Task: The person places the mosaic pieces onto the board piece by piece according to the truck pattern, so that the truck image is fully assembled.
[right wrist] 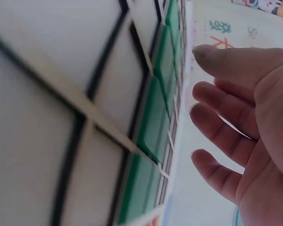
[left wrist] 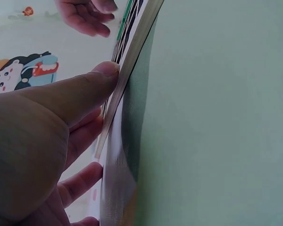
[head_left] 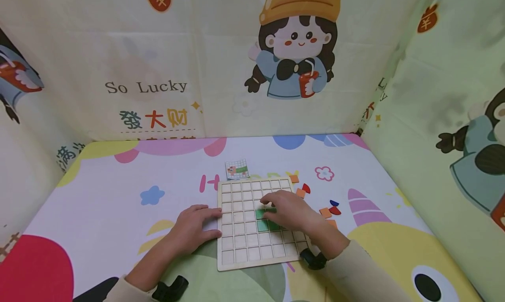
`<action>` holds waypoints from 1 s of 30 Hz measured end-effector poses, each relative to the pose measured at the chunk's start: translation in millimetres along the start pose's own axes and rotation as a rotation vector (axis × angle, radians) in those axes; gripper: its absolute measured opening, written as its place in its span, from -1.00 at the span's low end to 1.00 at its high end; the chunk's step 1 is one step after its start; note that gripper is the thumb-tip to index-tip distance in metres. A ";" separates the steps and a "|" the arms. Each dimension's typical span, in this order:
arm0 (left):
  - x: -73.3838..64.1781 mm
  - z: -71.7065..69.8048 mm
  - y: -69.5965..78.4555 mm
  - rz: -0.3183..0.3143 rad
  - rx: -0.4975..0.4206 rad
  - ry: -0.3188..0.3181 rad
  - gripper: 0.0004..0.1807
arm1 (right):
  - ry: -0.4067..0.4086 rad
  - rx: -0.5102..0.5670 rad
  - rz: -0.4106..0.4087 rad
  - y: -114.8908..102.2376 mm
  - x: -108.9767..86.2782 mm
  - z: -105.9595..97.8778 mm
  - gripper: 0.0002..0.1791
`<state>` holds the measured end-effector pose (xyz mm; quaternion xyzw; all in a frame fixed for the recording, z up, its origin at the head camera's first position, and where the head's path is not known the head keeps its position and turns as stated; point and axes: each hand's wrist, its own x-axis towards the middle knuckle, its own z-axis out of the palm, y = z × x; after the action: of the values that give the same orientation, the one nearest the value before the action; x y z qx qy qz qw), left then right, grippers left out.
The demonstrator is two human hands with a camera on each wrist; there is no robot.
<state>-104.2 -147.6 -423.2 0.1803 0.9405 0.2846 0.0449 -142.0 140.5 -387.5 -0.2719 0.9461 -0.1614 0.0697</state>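
A pale wooden grid board lies on the table, with several green square tiles in cells right of its middle. My left hand rests at the board's left side. In the left wrist view, its thumb touches the board's edge and the other fingers extend alongside. Above the green tiles hovers my right hand, partly covering them in the head view. The right wrist view shows its fingers loosely bent and apart from the tiles, with nothing between them and the thumb.
Behind the board lies a small picture card with a gridded design. Along the board's right side are loose orange squares, red rounded pieces and a blue piece. Printed cloth walls enclose the patterned table.
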 end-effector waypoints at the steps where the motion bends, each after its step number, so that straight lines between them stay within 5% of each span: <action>1: 0.0 0.0 0.0 0.001 0.000 0.000 -0.49 | 0.004 0.003 -0.002 1.0 -1.8 -2.1 -0.62; 14: -0.4 -0.7 0.6 0.014 0.004 0.005 -0.49 | 0.061 0.051 0.047 29.3 -33.4 -18.7 -0.62; 30: 0.1 0.1 -0.4 0.015 0.001 0.004 -0.49 | 0.027 0.076 0.185 50.4 -64.7 -20.5 -0.60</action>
<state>-104.3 -147.8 -423.5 0.1868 0.9393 0.2848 0.0408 -116.8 221.1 -382.8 -0.1784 0.9612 -0.1936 0.0819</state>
